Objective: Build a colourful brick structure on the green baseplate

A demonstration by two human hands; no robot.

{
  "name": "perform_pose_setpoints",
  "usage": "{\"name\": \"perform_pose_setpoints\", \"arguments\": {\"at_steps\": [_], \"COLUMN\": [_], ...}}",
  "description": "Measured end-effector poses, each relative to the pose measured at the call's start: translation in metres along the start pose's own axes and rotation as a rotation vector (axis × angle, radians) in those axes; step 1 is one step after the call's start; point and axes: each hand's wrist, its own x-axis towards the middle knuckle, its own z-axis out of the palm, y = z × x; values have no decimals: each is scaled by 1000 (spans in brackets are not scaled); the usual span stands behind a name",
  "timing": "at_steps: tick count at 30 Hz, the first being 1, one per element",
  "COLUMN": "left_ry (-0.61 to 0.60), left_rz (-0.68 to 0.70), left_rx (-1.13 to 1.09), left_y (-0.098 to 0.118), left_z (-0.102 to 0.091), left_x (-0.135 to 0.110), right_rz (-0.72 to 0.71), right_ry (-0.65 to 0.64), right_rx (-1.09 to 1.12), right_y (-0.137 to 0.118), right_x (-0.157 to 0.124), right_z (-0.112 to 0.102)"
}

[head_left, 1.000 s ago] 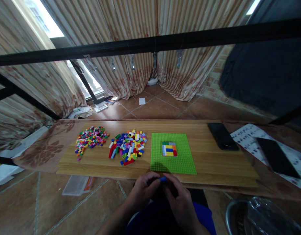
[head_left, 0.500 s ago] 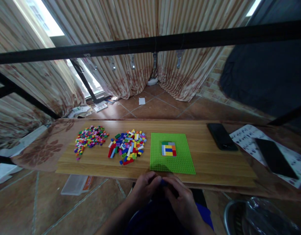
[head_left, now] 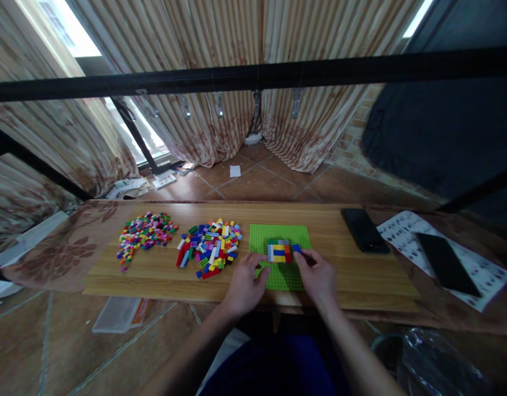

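A green studded baseplate (head_left: pixel 258 235) lies on the wooden board, bearing a small multicoloured block of toy bricks (head_left: pixel 279 252) in white, blue, yellow, red, green, orange and grey. My right hand (head_left: pixel 318 275) pinches a blue toy brick (head_left: pixel 296 249) just right of that block. Whether this brick touches the block I cannot tell. On the other side, my left hand (head_left: pixel 247 280) is open, thumb and fingers apart, its fingertips beside the block's left edge.
A pile of larger loose bricks (head_left: pixel 212 247) lies left of the baseplate, with a pile of smaller bricks (head_left: pixel 146 234) farther left. At right are a black phone (head_left: pixel 364 231), a printed sheet (head_left: pixel 405 225) and a second dark device (head_left: pixel 447 264). A black bar (head_left: pixel 253 77) crosses overhead.
Both hands have moved forward from the board's near edge to the baseplate and come apart. The blue brick, between both hands before, is now in my right hand.
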Motion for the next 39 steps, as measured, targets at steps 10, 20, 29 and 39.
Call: {"name": "perform_pose_setpoints", "arguments": {"at_steps": [10,20,29,39], "left_ry": [-19,-94,-80,-69], "left_rz": [179,252,226,197], "left_rx": [280,464,495,453], "left_y": [-5,-9,-8,-7], "left_z": [13,22,31,34], "left_x": [48,64,63,62], "right_rz": [-28,-96,-282,-278], "right_ry": [0,-17,-272,-367], "right_rx": [-223,-119,104,102], "right_y": [-11,-3,15,23], "right_x": [16,13,45,55], "right_z": [23,18,11,12]}}
